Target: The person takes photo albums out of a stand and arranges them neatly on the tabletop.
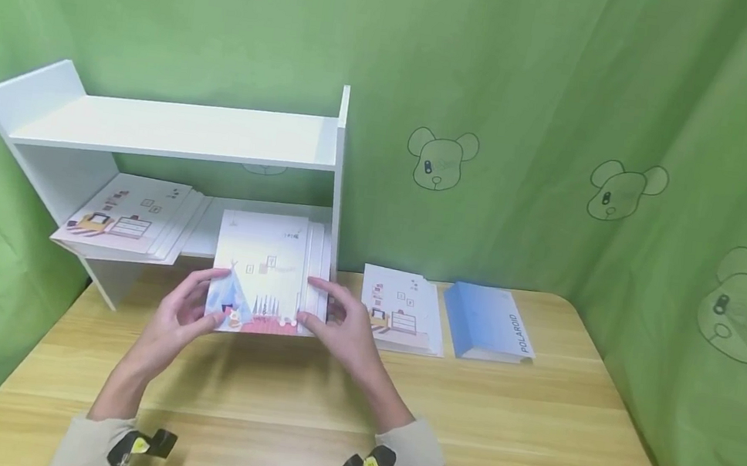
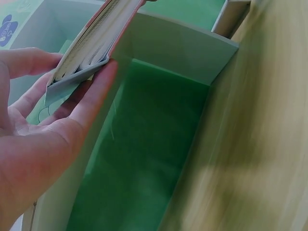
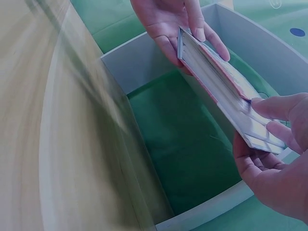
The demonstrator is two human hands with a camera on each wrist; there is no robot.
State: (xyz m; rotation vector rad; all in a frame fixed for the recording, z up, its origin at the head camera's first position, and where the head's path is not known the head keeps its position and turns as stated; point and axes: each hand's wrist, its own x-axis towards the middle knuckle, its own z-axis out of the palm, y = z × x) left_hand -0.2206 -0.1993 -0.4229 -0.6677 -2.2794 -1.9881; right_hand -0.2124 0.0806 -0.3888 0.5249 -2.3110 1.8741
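Note:
Both hands hold a photo album [image 1: 263,274] with a pale illustrated cover, a blue tent drawn at its lower left. It is in front of the lower shelf board, at the right side of the white shelf [image 1: 183,130]. My left hand [image 1: 178,310] grips its left edge, thumb on the cover and fingers behind. The right hand [image 1: 344,328] grips the opposite edge, where white layers stick out in steps. In the left wrist view the album's page edges [image 2: 96,45] show beside the fingers. The right wrist view shows both hands at its two ends, with red-edged covers.
Another illustrated album [image 1: 131,215] lies on the lower board at the left, jutting over its front. On the wooden table [image 1: 496,434], right of the shelf, are a similar album [image 1: 399,310] and a blue one [image 1: 488,321] marked POLAROID. A green curtain [image 1: 541,67] hangs behind.

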